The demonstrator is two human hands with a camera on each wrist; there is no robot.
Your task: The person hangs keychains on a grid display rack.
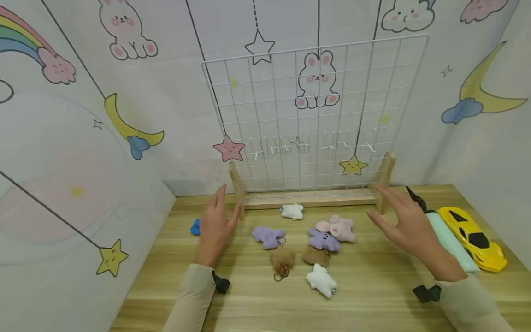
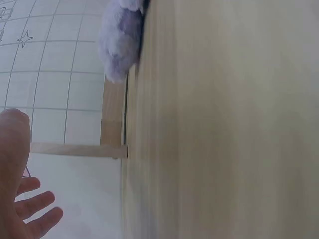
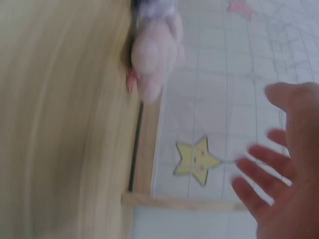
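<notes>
My left hand (image 1: 215, 228) hovers by the left foot of the wire grid rack (image 1: 315, 198), its fingers extended and holding nothing. By the rack's right foot, my right hand (image 1: 408, 226) is likewise spread with nothing in it. Between the hands several plush keychains lie on the table: a purple one (image 1: 267, 236) on the left, another purple one (image 1: 324, 240) touching a pink one (image 1: 342, 228), a brown one (image 1: 282, 259) with a ring, a second brown one (image 1: 316, 256), a white one (image 1: 321, 280) in front and a white one (image 1: 292, 211) near the rack's base.
Small clear hooks (image 1: 286, 148) hang in a row on the grid. Right of my right hand lie a yellow toy car (image 1: 474, 237) and a pale green cylinder (image 1: 452, 242), with a black object (image 1: 416, 199) behind. A blue object (image 1: 195, 227) is partly hidden by my left hand.
</notes>
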